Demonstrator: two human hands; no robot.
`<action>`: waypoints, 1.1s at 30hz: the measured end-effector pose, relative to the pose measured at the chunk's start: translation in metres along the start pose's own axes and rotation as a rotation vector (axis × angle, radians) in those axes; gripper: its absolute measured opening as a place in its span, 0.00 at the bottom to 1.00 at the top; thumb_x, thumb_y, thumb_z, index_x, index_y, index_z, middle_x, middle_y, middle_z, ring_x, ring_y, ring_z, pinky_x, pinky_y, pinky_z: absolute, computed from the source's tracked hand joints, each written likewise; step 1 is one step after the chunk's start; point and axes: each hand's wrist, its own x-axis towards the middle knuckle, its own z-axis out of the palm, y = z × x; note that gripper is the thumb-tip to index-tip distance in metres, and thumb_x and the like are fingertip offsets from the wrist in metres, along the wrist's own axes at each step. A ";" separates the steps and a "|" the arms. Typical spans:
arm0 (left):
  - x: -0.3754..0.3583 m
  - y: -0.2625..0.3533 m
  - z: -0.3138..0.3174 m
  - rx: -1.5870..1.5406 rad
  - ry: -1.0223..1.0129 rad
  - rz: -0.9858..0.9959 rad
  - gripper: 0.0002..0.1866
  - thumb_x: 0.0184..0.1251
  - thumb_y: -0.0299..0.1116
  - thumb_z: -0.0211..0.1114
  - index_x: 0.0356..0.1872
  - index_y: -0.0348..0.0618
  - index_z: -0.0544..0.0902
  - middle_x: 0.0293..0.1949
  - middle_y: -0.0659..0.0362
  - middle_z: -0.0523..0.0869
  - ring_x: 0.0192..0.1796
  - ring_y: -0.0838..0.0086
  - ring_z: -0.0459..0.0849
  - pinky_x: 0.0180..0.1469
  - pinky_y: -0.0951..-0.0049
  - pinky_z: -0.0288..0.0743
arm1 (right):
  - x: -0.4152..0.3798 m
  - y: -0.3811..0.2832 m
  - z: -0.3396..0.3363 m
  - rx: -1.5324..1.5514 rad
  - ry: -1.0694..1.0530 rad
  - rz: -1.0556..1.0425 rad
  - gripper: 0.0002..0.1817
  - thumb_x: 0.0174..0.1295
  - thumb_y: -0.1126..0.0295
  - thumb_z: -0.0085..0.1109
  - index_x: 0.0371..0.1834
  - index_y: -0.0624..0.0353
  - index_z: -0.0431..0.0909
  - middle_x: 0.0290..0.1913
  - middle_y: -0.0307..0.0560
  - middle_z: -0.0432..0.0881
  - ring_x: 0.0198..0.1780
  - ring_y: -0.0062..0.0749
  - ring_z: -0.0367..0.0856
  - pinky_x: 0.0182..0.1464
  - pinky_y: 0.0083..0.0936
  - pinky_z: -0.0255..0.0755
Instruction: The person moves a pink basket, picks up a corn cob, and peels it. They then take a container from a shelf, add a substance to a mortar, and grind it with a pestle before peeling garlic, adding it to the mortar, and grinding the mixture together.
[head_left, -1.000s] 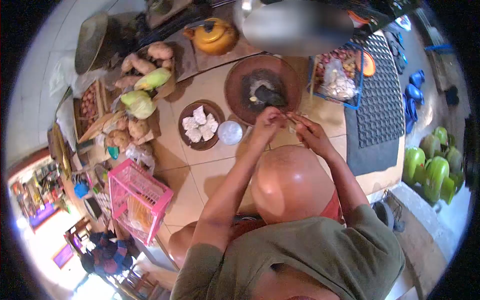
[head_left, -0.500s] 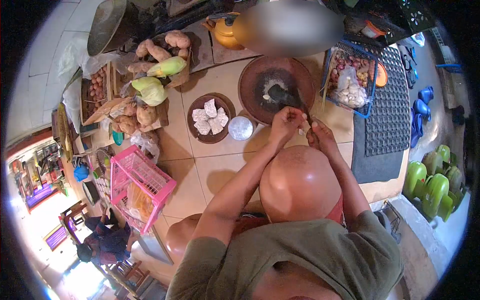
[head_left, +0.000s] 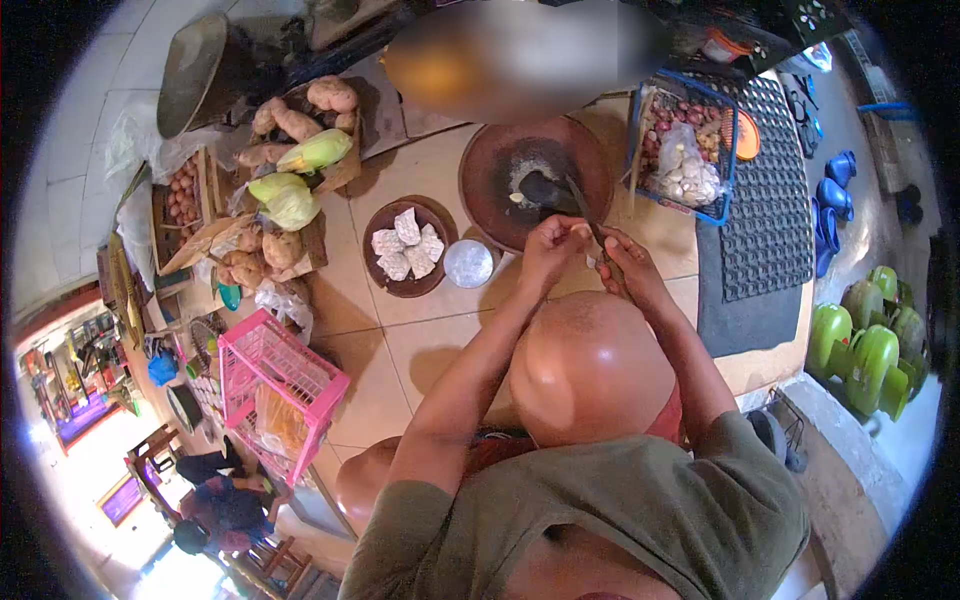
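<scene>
While my left hand (head_left: 552, 250) pinches a scrap (head_left: 582, 232), my right hand (head_left: 632, 264) grips the knife (head_left: 583, 206)

I see a plate (head_left: 372, 225) of white blocks (head_left: 407, 228), a mortar (head_left: 482, 198) holding a pestle (head_left: 543, 190), the knife jutting forward from my grip over its rim, then a basket (head_left: 635, 140) of bulbs (head_left: 688, 182).

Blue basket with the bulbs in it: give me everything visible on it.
The blue basket looks like open-topped, rectangular plastic with lattice sides. It sits upright on the tiled surface, slightly angled in view. Small reddish-purple bulbs fill the far part; a clear bag of whitish pieces lies at the near end. The dark ridged mat is right beside it; whether they touch is unclear. Neither the left hand nor the right hand touches it.
</scene>
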 end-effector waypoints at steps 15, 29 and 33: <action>0.004 -0.007 0.007 -0.018 -0.020 -0.198 0.08 0.61 0.29 0.61 0.40 0.38 0.77 0.34 0.60 0.81 0.34 0.79 0.78 0.38 0.79 0.76 | -0.019 0.017 -0.034 -0.386 0.117 -0.220 0.26 0.67 0.58 0.44 0.66 0.55 0.59 0.21 0.35 0.69 0.17 0.15 0.61 0.19 0.14 0.58; 0.001 -0.011 0.002 0.078 -0.044 -0.113 0.10 0.57 0.29 0.65 0.37 0.35 0.77 0.31 0.55 0.83 0.32 0.75 0.81 0.38 0.74 0.78 | 0.010 0.031 -0.029 -0.259 -0.014 -0.238 0.25 0.65 0.55 0.48 0.61 0.56 0.64 0.19 0.32 0.66 0.19 0.13 0.61 0.21 0.11 0.55; 0.004 -0.014 0.003 -0.289 -0.042 -0.181 0.09 0.59 0.28 0.63 0.38 0.36 0.77 0.32 0.56 0.82 0.34 0.75 0.81 0.38 0.75 0.78 | 0.008 0.024 -0.023 0.042 -0.057 -0.160 0.20 0.64 0.60 0.51 0.56 0.56 0.68 0.25 0.39 0.71 0.23 0.18 0.66 0.25 0.14 0.61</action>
